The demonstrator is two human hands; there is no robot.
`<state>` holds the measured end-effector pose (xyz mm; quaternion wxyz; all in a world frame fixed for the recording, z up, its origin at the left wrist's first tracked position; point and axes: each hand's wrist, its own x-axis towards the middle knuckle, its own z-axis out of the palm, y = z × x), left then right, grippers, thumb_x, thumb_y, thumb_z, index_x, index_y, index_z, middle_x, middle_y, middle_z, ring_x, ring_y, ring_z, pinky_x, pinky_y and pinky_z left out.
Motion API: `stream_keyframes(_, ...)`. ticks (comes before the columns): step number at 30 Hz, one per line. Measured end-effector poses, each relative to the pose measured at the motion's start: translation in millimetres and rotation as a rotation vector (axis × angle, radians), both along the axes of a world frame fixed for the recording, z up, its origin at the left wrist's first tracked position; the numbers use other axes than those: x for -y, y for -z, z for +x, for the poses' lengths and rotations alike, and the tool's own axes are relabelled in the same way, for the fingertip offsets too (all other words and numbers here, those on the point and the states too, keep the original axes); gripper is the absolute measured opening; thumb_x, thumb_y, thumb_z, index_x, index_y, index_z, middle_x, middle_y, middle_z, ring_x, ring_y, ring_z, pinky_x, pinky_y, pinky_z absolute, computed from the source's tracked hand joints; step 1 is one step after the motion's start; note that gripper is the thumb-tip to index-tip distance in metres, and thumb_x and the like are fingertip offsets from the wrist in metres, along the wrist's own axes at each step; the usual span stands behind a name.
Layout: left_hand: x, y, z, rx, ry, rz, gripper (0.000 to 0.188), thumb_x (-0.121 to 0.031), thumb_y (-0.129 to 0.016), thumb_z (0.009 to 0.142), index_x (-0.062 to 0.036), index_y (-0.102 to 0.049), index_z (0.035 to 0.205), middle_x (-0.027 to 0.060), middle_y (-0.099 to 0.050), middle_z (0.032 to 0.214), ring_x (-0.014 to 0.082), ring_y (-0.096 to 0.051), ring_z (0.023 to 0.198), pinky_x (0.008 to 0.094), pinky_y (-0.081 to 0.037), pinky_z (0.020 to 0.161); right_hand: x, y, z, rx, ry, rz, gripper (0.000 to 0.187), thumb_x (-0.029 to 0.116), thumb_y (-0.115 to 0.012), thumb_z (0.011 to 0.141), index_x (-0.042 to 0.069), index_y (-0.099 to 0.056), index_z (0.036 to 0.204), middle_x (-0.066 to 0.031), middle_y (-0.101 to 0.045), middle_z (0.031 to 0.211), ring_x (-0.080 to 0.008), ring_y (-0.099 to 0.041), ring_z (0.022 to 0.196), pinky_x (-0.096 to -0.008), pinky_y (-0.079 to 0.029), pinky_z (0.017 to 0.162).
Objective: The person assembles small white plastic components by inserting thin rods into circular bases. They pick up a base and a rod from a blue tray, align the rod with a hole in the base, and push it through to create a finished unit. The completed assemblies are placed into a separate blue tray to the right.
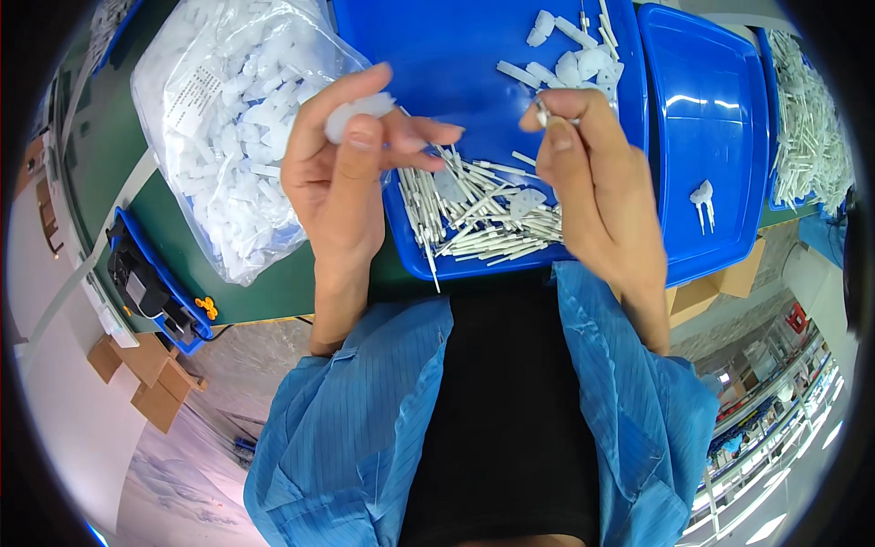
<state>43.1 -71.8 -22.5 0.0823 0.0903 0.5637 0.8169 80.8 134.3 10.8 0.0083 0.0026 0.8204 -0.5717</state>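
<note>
My left hand (339, 196) is raised over the left side of a blue tray (428, 55), pinching a translucent white plastic piece (358, 111) between thumb and forefinger, the other fingers spread. Across from it, over the tray's right side, my right hand (602, 173) closes thumb and forefinger on a small metal-tipped part (543, 113); most of that part is hidden by the fingers. The two hands are apart. Below and between them lies a heap of thin white rods (497, 223) with metallic ends. Loose white plastic pieces (588, 66) are gathered at the tray's far right.
A clear bag (241, 128) full of white plastic pieces lies at the left. To the right, a second blue tray (711, 118) holds one white piece with two prongs (703, 204); beyond it are many more white rods (807, 118). A black device (146, 283) sits far left.
</note>
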Motion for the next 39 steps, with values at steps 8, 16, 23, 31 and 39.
stream_keyframes(8,-12,5,-1,-0.191,-0.015,-0.232,0.038,-0.005,-0.056,0.098,0.0073,-0.054,0.134,0.0169,-0.068,0.113,0.0213,-0.069,0.09,0.0266,-0.057,0.073,40,-3,13,-0.087,-0.063,0.012,0.017,0.01,-0.062,0.096,0.002,-0.056,0.109,-0.0144,-0.069,0.084,-0.0297,-0.07,0.066,-0.0346,-0.053,0.054)
stream_keyframes(16,-22,-4,8,0.011,-0.098,-0.028,0.033,0.006,-0.064,0.091,0.0086,-0.061,0.123,0.0218,-0.069,0.109,0.0209,-0.069,0.098,0.0272,-0.056,0.084,46,-3,4,-0.241,0.07,0.406,0.012,0.009,-0.066,0.091,0.005,-0.056,0.097,-0.0076,-0.065,0.072,-0.023,-0.065,0.054,-0.0334,-0.049,0.045)
stream_keyframes(23,-15,-4,3,-0.19,-0.189,-0.329,0.025,0.008,-0.067,0.086,0.0083,-0.067,0.111,0.0248,-0.066,0.116,0.0201,-0.068,0.1,0.0262,-0.056,0.082,48,-1,18,-0.252,0.006,0.087,0.014,-0.001,-0.06,0.092,0.001,-0.06,0.107,-0.0089,-0.069,0.083,-0.012,-0.065,0.058,-0.0275,-0.048,0.051)
stream_keyframes(31,-16,3,8,-0.162,-0.058,-0.249,0.026,0.011,-0.065,0.086,0.0106,-0.065,0.112,0.0252,-0.063,0.123,0.0231,-0.068,0.104,0.0286,-0.056,0.089,36,8,-1,0.087,0.093,-0.186,0.015,0.015,-0.062,0.097,0.001,-0.058,0.102,-0.0066,-0.057,0.062,-0.0085,-0.053,0.052,-0.0253,-0.04,0.047)
stream_keyframes(39,-11,-9,-1,0.295,0.079,-0.019,0.033,0.009,-0.066,0.087,0.0057,-0.064,0.119,0.0204,-0.069,0.11,0.0196,-0.069,0.098,0.0282,-0.057,0.084,30,16,3,0.05,0.021,-0.328,0.006,0.007,-0.058,0.094,0.002,-0.057,0.098,-0.0039,-0.052,0.058,-0.003,-0.044,0.051,-0.0226,-0.03,0.046)
